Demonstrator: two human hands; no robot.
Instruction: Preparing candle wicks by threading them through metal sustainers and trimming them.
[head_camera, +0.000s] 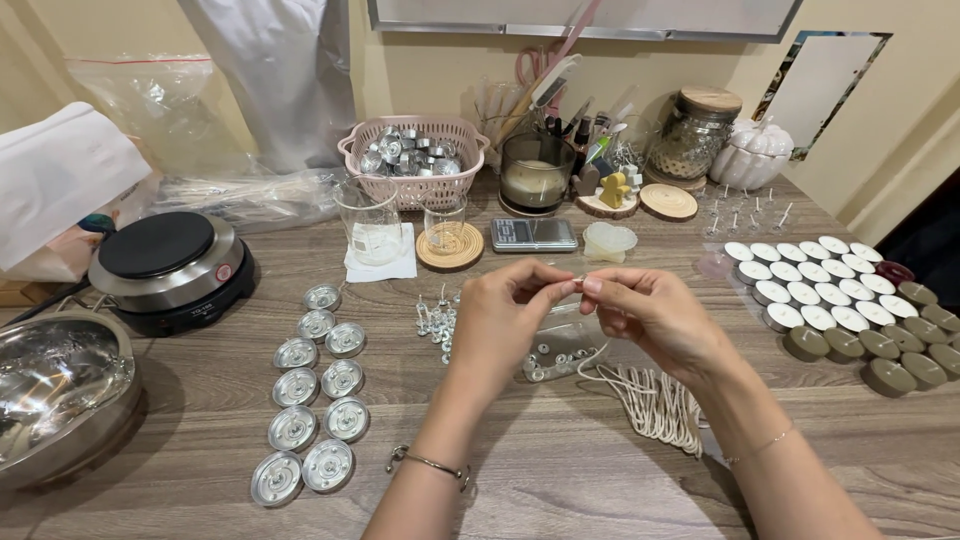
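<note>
Left hand: the left hand is raised above the wood-grain desk, thumb and forefinger pinched on one end of a short, thin, pale cotton wick.
Right hand: the right hand is brought fingertip to fingertip with the left and is pinched on the other end of the same wick, so that the piece is kept taut between them at chest height.
Wick: only a small stretch is seen between the fingertips; it looks off-white and stiff. Whether a metal tab is already threaded on it cannot be told.
Wick bundle: a loose bundle of pale cut wicks is laid just below the right hand, within easy reach.
Metal tabs: small round silver wick tabs are scattered beside the left hand, and more are held in a clear plastic bag under both hands.
Empty cups: shallow round aluminium tealight cups are set out in two rows to the left.
Finished lights: white and olive-green tealights are grouped at the right edge.
</note>
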